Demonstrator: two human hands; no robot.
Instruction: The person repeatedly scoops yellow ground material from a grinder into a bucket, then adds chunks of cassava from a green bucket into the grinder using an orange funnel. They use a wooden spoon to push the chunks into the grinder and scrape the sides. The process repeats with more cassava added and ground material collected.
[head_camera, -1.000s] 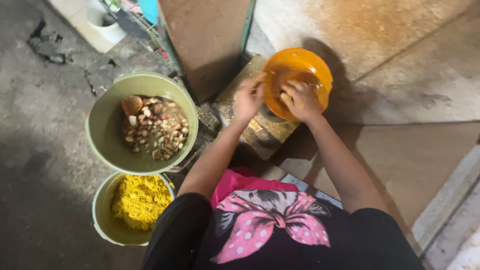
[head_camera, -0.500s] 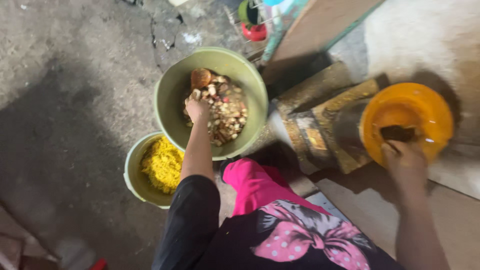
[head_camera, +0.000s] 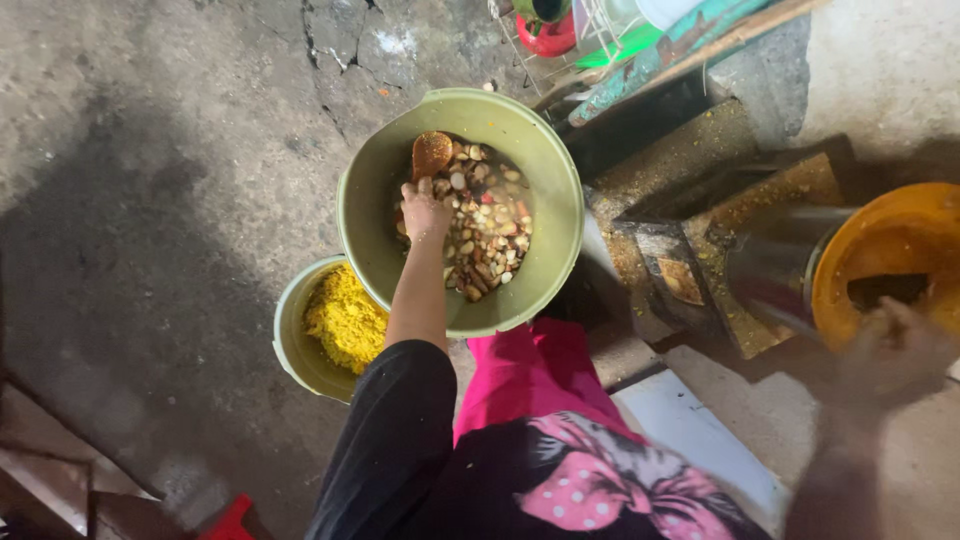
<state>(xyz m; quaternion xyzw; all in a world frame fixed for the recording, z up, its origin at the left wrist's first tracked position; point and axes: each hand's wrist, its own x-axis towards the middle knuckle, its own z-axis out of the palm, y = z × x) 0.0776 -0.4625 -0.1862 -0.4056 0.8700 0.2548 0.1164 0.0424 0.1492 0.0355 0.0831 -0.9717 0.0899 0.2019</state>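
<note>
1. Green bowl (head_camera: 555, 170): sits centre-top of the frame on the concrete floor (head_camera: 150, 200), part-filled with chopped mixed pieces (head_camera: 490, 225).
2. Your left hand (head_camera: 424, 208) is down inside the bowl, on the left edge of the pile. Fingers point up-frame, close together and curled onto the pieces; can't tell if anything is actually gripped.
3. An orange-brown scoop-shaped piece (head_camera: 432, 152) lies just above your fingertips, at the upper left of the pile.
4. Your right hand (head_camera: 895, 350) is at the right edge of the frame, against the lower rim of the orange funnel (head_camera: 880, 245). It's motion-blurred, so you can't read the finger state.
5. The funnel tops a metal grinder (head_camera: 770, 275), right of the bowl, with yellow residue on the blocks around it.
6. Small bucket (head_camera: 290, 340) with yellow mash (head_camera: 345, 318) sits lower left of the bowl, partly tucked under its rim.
7. Red pot (head_camera: 548, 38) and wire rack (head_camera: 590, 35) at the top edge.
</note>
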